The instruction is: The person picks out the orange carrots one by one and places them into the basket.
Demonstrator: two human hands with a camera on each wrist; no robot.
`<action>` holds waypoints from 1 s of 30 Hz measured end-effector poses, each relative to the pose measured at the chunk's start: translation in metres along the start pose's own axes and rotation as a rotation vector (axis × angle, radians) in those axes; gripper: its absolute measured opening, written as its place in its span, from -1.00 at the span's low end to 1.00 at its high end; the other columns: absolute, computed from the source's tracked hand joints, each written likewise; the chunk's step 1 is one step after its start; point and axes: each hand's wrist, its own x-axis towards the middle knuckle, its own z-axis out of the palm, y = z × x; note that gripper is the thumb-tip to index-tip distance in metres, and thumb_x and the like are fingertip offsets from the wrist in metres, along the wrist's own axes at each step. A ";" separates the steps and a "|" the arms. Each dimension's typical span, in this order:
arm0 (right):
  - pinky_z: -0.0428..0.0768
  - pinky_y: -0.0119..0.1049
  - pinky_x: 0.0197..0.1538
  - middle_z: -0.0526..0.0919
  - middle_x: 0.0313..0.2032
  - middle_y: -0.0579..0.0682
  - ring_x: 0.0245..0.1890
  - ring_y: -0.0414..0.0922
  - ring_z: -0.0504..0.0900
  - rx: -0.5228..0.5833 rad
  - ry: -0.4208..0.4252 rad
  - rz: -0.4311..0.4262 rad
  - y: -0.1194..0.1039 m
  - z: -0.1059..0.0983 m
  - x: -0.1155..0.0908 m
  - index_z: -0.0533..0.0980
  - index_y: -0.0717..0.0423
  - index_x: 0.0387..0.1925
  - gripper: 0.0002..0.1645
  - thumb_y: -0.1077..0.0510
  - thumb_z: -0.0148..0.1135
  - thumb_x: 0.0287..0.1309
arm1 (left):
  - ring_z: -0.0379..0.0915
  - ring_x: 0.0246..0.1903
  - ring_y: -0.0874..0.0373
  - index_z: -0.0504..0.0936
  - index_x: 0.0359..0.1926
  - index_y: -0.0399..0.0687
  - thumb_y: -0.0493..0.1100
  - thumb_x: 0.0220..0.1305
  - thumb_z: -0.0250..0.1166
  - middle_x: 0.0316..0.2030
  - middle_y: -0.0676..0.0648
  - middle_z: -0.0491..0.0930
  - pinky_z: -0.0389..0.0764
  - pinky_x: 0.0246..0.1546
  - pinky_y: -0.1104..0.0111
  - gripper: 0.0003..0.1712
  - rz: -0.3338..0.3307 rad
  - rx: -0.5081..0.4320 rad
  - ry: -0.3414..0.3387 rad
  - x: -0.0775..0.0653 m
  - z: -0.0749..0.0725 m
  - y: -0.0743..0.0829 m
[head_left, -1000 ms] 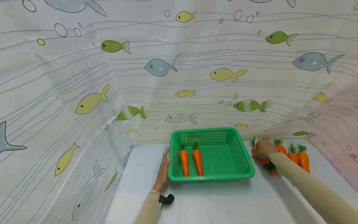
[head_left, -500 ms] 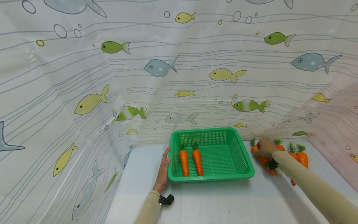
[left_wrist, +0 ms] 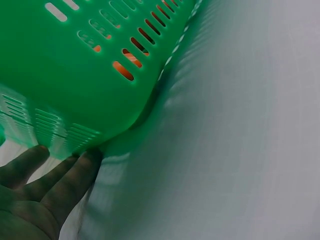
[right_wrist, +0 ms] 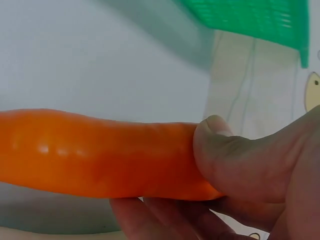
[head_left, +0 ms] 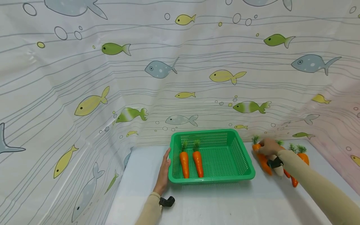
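Observation:
A green plastic basket (head_left: 219,161) stands on the white table with two orange carrots with leafy tops lying in its left half, one of them the right carrot (head_left: 198,164). My left hand (head_left: 163,173) rests against the basket's left side, its straight fingers (left_wrist: 70,185) at the slotted wall in the left wrist view. Right of the basket, my right hand (head_left: 269,147) grips a carrot (right_wrist: 100,155) near its top, thumb on one side and fingers on the other. Its leafy top and tapering end show in the head view.
Beside the right hand lie a white radish-like vegetable (head_left: 279,170) and several more carrots, including one at the far right (head_left: 304,157), partly behind the right sleeve (head_left: 315,184). A fish-patterned sheet (head_left: 157,103) hangs behind and beside the table.
My right hand has shifted slightly, and the held carrot has swung a little, its tip further left, with more of the white vegetable showing. My left hand and the basket stay put.

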 end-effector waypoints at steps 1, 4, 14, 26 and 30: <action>0.73 -0.20 -0.26 0.72 -0.22 0.24 -0.31 -0.07 0.65 -0.002 -0.009 0.029 -0.004 -0.002 0.000 0.59 0.60 0.06 -0.45 0.14 0.31 0.28 | -0.21 0.70 -0.15 0.04 0.70 0.42 0.15 0.71 -0.26 0.72 0.02 -0.04 -0.18 0.58 -0.38 -0.36 0.001 0.002 0.001 0.000 0.000 0.000; 0.81 -0.05 -0.15 0.69 -0.05 0.42 -0.20 0.06 0.72 0.015 -0.032 0.102 -0.016 -0.007 0.000 0.47 0.68 0.20 -0.39 0.21 0.26 0.32 | -0.21 0.70 -0.14 0.05 0.70 0.43 0.15 0.71 -0.26 0.71 0.03 -0.04 -0.17 0.59 -0.37 -0.37 0.003 0.008 0.003 0.000 0.000 -0.001; 0.81 0.01 -0.03 0.58 0.10 0.53 -0.04 0.12 0.72 0.170 -0.038 0.129 -0.030 -0.020 -0.004 0.32 0.73 0.32 -0.32 0.24 0.23 0.42 | -0.22 0.70 -0.13 0.04 0.70 0.40 0.11 0.72 -0.27 0.71 0.03 -0.04 -0.19 0.59 -0.36 -0.37 0.020 0.007 -0.001 -0.001 0.000 0.000; 0.78 0.07 0.08 0.60 0.08 0.47 -0.06 0.05 0.71 0.203 -0.041 0.095 -0.043 -0.034 -0.004 0.22 0.74 0.40 -0.29 0.18 0.12 0.57 | -0.21 0.70 -0.13 0.04 0.70 0.41 0.12 0.72 -0.27 0.71 0.02 -0.04 -0.17 0.59 -0.36 -0.37 0.014 0.003 0.000 -0.001 0.000 -0.001; 0.75 0.10 0.14 0.59 0.13 0.47 -0.07 -0.01 0.72 0.225 -0.048 0.082 -0.048 -0.039 -0.003 0.20 0.71 0.42 -0.28 0.16 0.09 0.60 | -0.21 0.70 -0.14 0.04 0.70 0.42 0.13 0.71 -0.27 0.71 0.02 -0.04 -0.17 0.59 -0.37 -0.37 0.011 0.001 0.000 -0.001 0.000 -0.001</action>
